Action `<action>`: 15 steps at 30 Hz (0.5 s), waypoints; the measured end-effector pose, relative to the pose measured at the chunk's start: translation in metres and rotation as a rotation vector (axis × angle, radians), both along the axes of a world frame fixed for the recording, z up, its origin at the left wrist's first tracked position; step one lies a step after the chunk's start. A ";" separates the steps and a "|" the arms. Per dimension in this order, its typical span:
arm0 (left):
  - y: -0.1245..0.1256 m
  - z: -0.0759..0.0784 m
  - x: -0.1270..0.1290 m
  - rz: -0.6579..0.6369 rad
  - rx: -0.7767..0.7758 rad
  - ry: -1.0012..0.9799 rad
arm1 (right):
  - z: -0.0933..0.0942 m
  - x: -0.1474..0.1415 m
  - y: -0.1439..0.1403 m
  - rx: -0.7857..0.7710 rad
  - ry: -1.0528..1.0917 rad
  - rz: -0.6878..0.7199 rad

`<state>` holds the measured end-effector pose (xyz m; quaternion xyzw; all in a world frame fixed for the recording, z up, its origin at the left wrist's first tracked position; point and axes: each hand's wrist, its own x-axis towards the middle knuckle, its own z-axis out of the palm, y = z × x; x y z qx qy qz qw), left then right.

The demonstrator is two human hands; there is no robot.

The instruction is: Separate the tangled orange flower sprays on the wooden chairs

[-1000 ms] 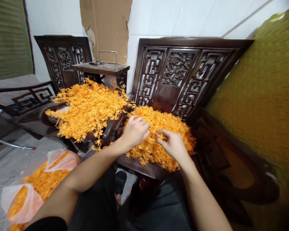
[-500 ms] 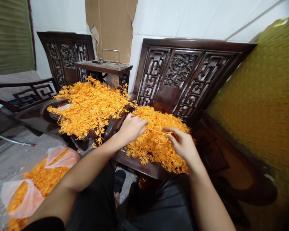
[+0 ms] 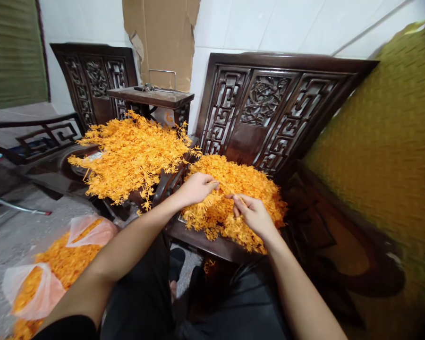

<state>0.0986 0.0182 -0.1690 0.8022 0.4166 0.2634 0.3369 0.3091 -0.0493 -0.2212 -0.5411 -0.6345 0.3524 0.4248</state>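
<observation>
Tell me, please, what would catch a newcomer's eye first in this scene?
Most striking are the bright orange plastic sprigs: one heap on the dark carved wooden chair at centre, where the left hand and right hand meet with fingers pinched in it, and a looser heap to its left. At lower left, a clear plastic bag on the floor holds more orange pieces.

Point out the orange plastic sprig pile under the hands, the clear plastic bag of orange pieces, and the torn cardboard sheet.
Orange plastic sprig pile [image 3: 248, 182], head view, top of the heap.
Clear plastic bag [image 3: 38, 290], head view, its near flap.
Torn cardboard sheet [image 3: 163, 33], head view, its middle.
</observation>
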 end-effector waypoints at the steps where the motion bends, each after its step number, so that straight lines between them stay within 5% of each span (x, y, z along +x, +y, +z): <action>1: -0.005 -0.003 0.004 0.031 0.095 0.062 | -0.001 -0.006 0.001 0.011 0.098 -0.038; 8: -0.043 -0.020 0.031 -0.006 0.502 0.435 | 0.000 -0.042 -0.001 0.063 0.341 -0.154; 11: -0.051 -0.008 0.022 -0.094 0.585 0.432 | 0.006 -0.042 -0.005 0.164 0.390 -0.220; 15: -0.059 0.021 -0.006 -0.073 0.720 0.180 | 0.011 -0.030 -0.004 0.269 0.437 -0.331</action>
